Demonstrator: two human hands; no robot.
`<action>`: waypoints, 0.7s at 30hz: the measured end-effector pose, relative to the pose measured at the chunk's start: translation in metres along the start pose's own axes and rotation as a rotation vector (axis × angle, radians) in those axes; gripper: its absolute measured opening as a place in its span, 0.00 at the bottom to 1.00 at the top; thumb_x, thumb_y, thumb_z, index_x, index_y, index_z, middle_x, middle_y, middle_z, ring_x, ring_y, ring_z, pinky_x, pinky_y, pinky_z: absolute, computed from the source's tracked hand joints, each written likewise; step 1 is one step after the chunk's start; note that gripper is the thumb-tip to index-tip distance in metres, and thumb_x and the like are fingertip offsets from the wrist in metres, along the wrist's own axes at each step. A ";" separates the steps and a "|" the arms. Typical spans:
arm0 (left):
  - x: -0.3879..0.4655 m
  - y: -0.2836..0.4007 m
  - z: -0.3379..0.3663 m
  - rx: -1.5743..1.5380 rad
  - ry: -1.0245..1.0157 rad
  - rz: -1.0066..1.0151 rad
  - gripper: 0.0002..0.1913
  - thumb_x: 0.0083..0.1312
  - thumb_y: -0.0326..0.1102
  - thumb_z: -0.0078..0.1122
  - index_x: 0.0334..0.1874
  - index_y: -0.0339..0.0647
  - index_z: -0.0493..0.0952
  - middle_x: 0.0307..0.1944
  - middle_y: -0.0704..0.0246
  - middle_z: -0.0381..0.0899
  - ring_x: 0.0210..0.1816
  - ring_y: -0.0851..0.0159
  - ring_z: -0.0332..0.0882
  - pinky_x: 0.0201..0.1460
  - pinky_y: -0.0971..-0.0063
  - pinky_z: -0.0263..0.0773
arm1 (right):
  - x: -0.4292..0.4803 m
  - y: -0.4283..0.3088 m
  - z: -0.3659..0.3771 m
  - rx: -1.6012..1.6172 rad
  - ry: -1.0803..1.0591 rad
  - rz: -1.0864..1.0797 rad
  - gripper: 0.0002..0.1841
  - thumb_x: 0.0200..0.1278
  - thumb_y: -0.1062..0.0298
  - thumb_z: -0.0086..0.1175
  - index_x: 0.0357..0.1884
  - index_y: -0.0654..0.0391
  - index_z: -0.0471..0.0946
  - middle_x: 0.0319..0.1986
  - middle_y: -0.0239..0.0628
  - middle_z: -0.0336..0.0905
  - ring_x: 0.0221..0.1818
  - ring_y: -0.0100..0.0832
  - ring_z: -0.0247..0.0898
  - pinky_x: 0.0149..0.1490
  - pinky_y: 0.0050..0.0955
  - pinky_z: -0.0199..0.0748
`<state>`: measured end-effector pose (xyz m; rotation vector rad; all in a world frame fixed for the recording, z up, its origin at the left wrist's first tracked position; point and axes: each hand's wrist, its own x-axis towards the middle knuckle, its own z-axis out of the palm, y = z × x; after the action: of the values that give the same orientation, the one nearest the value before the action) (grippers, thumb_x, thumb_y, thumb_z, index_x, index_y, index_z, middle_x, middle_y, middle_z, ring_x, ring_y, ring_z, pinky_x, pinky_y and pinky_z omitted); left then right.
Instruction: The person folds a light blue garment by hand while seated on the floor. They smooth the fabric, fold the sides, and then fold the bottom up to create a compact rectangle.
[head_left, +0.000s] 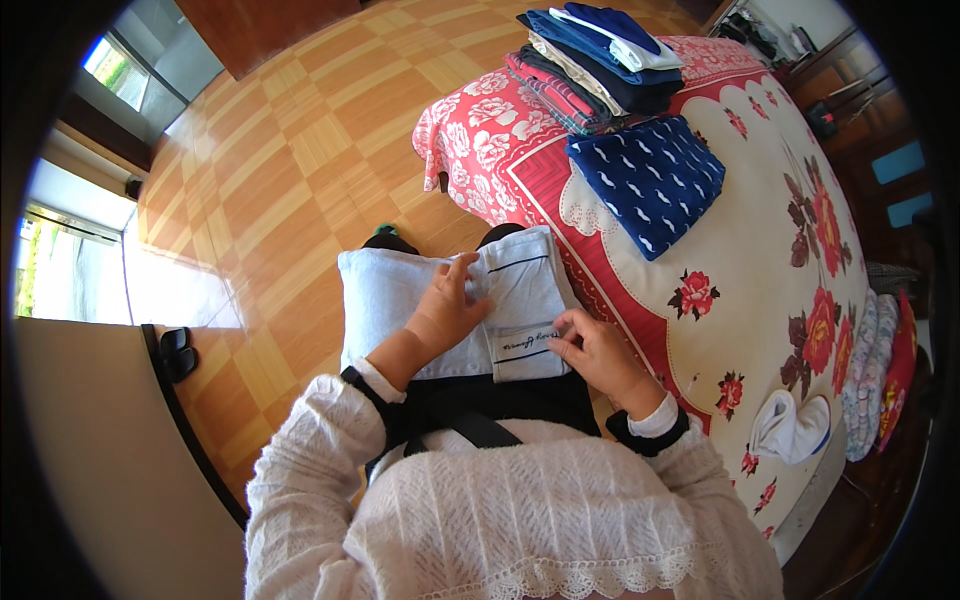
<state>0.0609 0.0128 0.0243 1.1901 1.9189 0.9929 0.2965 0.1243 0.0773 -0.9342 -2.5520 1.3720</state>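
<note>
A folded light grey garment (390, 315) lies across my lap over black clothing. Its right part is folded over into a narrow strip with dark lines and a line of writing. My left hand (442, 311) rests on the middle of the cloth, thumb and fingers apart, beside the strip's inner edge. At the strip's right edge, close to the writing, the thumb and curled fingers of my right hand (604, 356) hold the fabric. Part of the right fingers' contact is hidden from above.
To the right is a bed with a red and cream floral cover (697, 292). On it are a stack of folded clothes (600, 67), a folded navy patterned cloth (649, 180) and a white cloth item (787, 424). Black slippers (178, 354) lie on the floor at left.
</note>
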 end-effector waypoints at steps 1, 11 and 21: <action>-0.002 0.002 0.000 -0.030 -0.042 -0.023 0.34 0.58 0.32 0.67 0.67 0.40 0.63 0.49 0.50 0.74 0.43 0.52 0.79 0.48 0.65 0.77 | -0.001 -0.002 0.000 -0.028 -0.005 0.024 0.15 0.61 0.64 0.64 0.44 0.60 0.73 0.27 0.44 0.82 0.29 0.43 0.80 0.35 0.35 0.76; -0.002 0.010 -0.002 -0.085 -0.160 -0.043 0.34 0.61 0.30 0.66 0.69 0.42 0.62 0.34 0.63 0.80 0.34 0.65 0.81 0.40 0.72 0.77 | -0.002 0.002 0.010 0.000 0.144 -0.097 0.14 0.59 0.69 0.65 0.43 0.59 0.73 0.27 0.42 0.81 0.28 0.39 0.80 0.33 0.33 0.75; -0.017 0.021 0.017 0.419 0.110 0.324 0.34 0.61 0.31 0.60 0.70 0.32 0.60 0.62 0.48 0.67 0.64 0.44 0.65 0.66 0.56 0.63 | 0.005 -0.022 0.011 -0.647 0.147 -0.408 0.35 0.61 0.57 0.61 0.66 0.64 0.64 0.71 0.53 0.54 0.74 0.51 0.48 0.73 0.49 0.50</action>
<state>0.0905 0.0076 0.0365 1.7609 2.1312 0.8508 0.2779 0.1104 0.0869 -0.4877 -2.8837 0.3571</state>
